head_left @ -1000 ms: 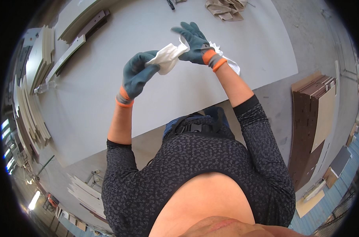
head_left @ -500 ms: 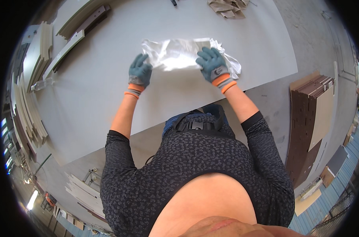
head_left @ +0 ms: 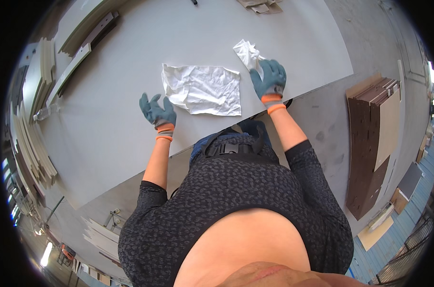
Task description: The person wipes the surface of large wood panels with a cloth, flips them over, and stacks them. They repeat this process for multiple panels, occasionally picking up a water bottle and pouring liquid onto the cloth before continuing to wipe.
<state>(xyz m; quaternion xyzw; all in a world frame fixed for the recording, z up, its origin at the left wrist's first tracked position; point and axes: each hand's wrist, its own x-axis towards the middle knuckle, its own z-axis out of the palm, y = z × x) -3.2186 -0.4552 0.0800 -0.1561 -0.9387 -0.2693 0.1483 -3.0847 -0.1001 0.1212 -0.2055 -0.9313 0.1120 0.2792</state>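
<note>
A white cloth (head_left: pixel 205 91) lies spread out, creased, on the pale grey tabletop (head_left: pixel 116 110), close to its near edge. Just left of it is my left hand (head_left: pixel 158 111), in a teal glove with an orange cuff; its fingers are apart and hold nothing. My right hand (head_left: pixel 269 80), gloved alike, is over the near end of a second, bunched white cloth (head_left: pixel 247 52) on the right. Its thumb stands away from the outstretched fingers, with part of that cloth showing between them. Whether the fingers press on the cloth is hidden.
Beige crumpled cloth (head_left: pixel 261 5) and a small black object (head_left: pixel 194 2) lie at the far edge. Boards (head_left: pixel 37 76) are stacked along the left, with a clear plastic bottle (head_left: pixel 42 114) beside them. Brown panels (head_left: pixel 365 153) stand at the right, beyond the table.
The white cloth held up between both hands now lies flat, nearer to me. My left hand has come off it toward me and left; my right hand has moved right to the bunched cloth.
</note>
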